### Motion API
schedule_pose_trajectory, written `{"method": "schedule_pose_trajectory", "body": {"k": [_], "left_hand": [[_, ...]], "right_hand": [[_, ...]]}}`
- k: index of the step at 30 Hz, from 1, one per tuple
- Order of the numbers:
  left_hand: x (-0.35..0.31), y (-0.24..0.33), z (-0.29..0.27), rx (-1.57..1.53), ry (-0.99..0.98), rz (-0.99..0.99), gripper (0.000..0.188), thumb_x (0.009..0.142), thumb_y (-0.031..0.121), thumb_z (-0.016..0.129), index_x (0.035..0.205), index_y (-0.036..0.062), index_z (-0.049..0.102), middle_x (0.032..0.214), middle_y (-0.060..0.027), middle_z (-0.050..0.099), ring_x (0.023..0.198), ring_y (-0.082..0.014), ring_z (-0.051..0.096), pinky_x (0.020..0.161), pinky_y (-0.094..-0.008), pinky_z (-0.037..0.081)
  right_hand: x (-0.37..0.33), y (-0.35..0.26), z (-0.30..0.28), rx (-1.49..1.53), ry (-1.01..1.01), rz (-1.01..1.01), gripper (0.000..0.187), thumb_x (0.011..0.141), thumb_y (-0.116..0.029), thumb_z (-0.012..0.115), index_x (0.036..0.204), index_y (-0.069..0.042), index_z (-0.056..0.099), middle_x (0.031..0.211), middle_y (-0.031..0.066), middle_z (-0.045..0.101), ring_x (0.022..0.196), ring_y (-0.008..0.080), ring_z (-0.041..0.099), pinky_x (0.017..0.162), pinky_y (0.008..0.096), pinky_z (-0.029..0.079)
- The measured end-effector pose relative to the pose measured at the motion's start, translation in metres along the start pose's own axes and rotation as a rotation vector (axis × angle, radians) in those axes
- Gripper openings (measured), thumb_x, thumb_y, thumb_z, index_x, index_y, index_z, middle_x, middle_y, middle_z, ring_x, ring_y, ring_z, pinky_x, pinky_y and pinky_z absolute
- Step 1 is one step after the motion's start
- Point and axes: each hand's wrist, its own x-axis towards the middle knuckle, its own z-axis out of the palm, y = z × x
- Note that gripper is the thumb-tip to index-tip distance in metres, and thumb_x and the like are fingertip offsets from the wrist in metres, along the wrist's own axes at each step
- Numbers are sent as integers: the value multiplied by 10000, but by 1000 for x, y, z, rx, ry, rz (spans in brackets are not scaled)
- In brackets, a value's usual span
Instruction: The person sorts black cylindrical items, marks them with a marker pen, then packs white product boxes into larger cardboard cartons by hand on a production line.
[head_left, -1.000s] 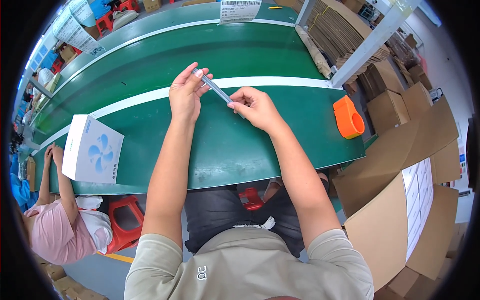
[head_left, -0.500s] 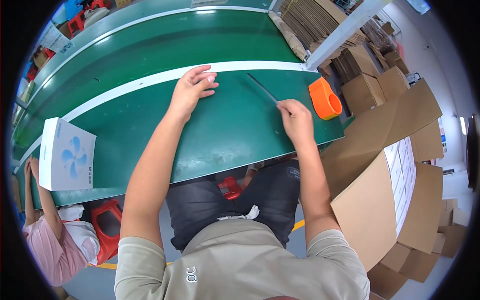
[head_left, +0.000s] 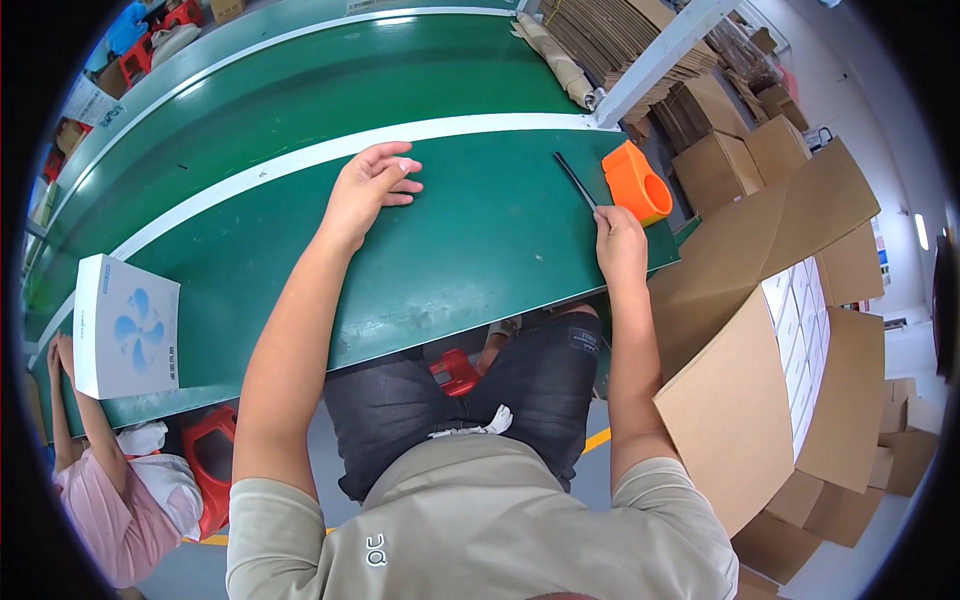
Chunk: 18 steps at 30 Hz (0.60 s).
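Note:
My right hand point(head_left: 622, 243) is closed in a pinch on one end of a thin dark stick point(head_left: 575, 180). The stick slants away to the far left, over the green table point(head_left: 465, 240). Just beyond that hand, near the table's right end, stands an orange block-like piece point(head_left: 630, 178) with a round opening. My left hand point(head_left: 372, 188) hovers above the table near the white strip, fingers spread and loosely curled, holding nothing. At the left end of the table is a white box point(head_left: 130, 330) with a blue fan printed on it.
A big open carton point(head_left: 730, 440) packed with white boxes point(head_left: 800, 340) stands close on my right. Behind it are more brown cartons point(head_left: 715, 168) and a grey post point(head_left: 660, 62). Another person's arms point(head_left: 85, 385) reach the table at far left, by a red stool point(head_left: 212, 470).
My right hand has moved right with the stick, closer to the orange piece, and the stick now points more steeply away. My left hand stays open, slightly further left in view.

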Motion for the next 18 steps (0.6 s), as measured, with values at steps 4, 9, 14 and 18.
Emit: {"method": "schedule_pose_trajectory", "body": {"k": [4, 9, 14, 18], "left_hand": [[-1, 2, -1, 4, 19, -8, 405, 983, 226, 654, 1331, 36, 570, 1145, -127, 691, 934, -201, 711, 812, -312, 582], [0, 2, 0, -1, 33, -20, 404, 982, 231, 658, 1327, 37, 574, 1140, -120, 693, 924, -198, 713, 807, -310, 583], [-1, 4, 1, 2, 40, -19, 392, 986, 211, 649, 1323, 24, 575, 1143, -135, 693, 919, -205, 715, 791, -311, 583], [-1, 3, 1, 9, 39, -22, 398, 985, 226, 655, 1323, 32, 577, 1142, -126, 693, 915, -197, 714, 798, -308, 583]], "right_hand": [[-2, 2, 1, -12, 29, 18, 95, 895, -65, 677, 917, 26, 695, 907, 192, 698, 878, 375, 674, 796, 422, 538], [-7, 6, 7, -18, 79, 2, 74, 886, -48, 681, 898, 24, 687, 899, 186, 696, 870, 372, 669, 793, 428, 532], [-5, 5, 7, 38, 84, 6, 61, 878, -34, 683, 892, 26, 684, 906, 185, 693, 880, 364, 664, 792, 425, 529], [-6, 7, 9, -15, 94, -13, 61, 874, -31, 684, 899, 24, 688, 897, 182, 678, 877, 359, 652, 792, 415, 525]]}}
